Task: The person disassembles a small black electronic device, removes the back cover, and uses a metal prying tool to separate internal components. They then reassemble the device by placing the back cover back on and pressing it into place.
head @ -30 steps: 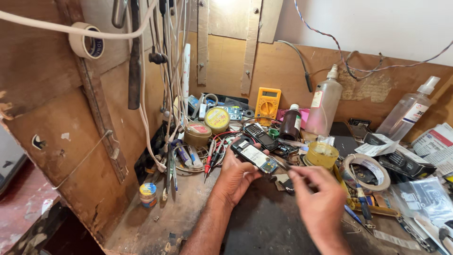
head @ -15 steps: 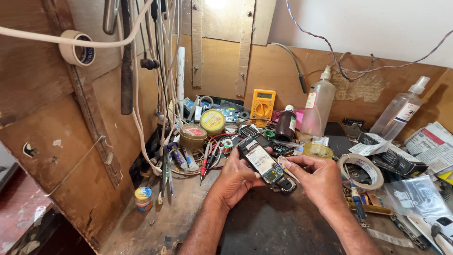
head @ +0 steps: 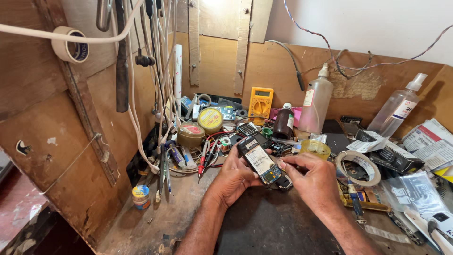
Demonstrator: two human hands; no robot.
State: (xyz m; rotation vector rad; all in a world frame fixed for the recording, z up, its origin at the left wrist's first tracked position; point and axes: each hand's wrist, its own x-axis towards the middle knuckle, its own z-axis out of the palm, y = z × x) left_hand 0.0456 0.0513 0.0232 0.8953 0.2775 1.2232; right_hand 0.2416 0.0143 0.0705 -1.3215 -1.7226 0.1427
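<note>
Gripping opened phone (head: pixel 260 163): left hand (head: pixel 234 177); right hand (head: pixel 312 182).

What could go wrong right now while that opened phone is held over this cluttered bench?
1. The opened phone has its circuit board bare; the left hand and right hand touch it with bare fingers, so smudging or static damage seems possible.
2. It is held above a crowded bench; a loosened small part could drop and vanish among the clutter.
3. The clear plastic bottle stands close behind; a bumped elbow might tip it.
</note>
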